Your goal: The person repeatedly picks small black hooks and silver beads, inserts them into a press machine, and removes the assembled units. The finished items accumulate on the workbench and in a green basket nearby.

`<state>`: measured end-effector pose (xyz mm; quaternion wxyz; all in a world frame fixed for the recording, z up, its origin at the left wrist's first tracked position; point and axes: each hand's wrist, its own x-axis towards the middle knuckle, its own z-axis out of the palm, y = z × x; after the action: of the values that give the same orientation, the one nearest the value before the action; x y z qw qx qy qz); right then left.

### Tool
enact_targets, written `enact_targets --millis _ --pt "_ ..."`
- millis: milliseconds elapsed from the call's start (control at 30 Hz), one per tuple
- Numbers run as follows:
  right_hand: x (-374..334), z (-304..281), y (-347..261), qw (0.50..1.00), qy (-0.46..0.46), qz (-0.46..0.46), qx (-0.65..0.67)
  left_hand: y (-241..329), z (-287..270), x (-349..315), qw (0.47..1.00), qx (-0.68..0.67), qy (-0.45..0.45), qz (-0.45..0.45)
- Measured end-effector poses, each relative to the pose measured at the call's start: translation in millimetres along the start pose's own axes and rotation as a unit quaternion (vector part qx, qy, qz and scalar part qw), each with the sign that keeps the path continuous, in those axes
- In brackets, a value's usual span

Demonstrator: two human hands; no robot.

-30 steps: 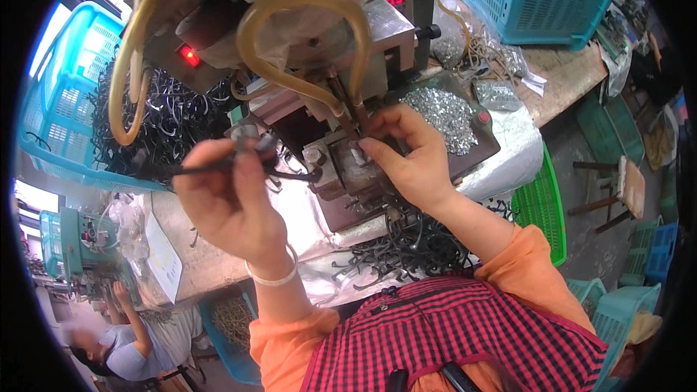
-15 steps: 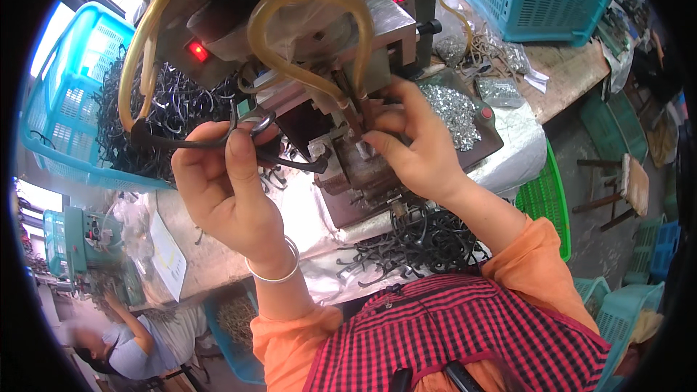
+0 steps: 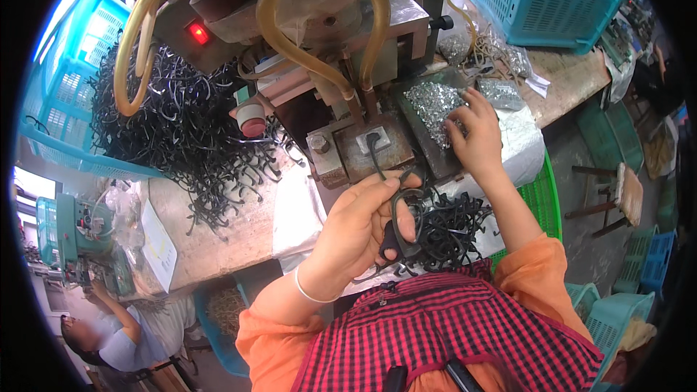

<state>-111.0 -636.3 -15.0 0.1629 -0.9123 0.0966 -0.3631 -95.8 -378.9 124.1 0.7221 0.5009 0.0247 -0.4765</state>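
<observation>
My left hand point(image 3: 367, 221) is closed around several curved black strips point(image 3: 396, 229) below the machine. From its thumb and forefinger one thin black strip point(image 3: 377, 160) reaches up to the small light plate on the machine's metal block point(image 3: 392, 154). Over the dark tray point(image 3: 440, 163) my right hand point(image 3: 478, 134) has its fingers apart, their tips at the heap of small silver metal pieces point(image 3: 432, 107). Whether a piece is between those fingertips is too small to see.
A large heap of black strips point(image 3: 174, 123) spills from the blue basket point(image 3: 62, 116) on the left. More strips point(image 3: 457, 225) lie near my apron. A red button point(image 3: 253, 125) juts from the machine. Another blue basket point(image 3: 555, 3) stands back right; a co-worker point(image 3: 120, 334) sits lower left.
My left hand has moved from beside the machine down and right, in front of the block. My right hand has left the block for the silver pieces on the right.
</observation>
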Motion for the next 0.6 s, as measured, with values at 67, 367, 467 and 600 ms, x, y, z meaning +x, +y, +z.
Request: enact_targets --millis 67,367,467,600 --pt "10.1 -3.7 -1.8 0.998 0.024 0.038 0.049 -1.8 -0.1 1.2 1.0 -0.008 0.001 0.002" --pt "10.6 5.2 -4.9 0.989 0.012 0.062 0.132 -8.3 3.1 4.7 0.997 -0.074 -0.009 -0.004" --pt "11.6 9.4 4.9 0.963 -0.005 0.162 0.214 -18.3 -1.0 10.3 0.997 -0.06 -0.045 0.028" --pt "-8.3 3.5 15.7 0.957 0.009 0.17 0.236 -36.5 -52.1 -2.3 0.985 0.066 -0.078 0.143"
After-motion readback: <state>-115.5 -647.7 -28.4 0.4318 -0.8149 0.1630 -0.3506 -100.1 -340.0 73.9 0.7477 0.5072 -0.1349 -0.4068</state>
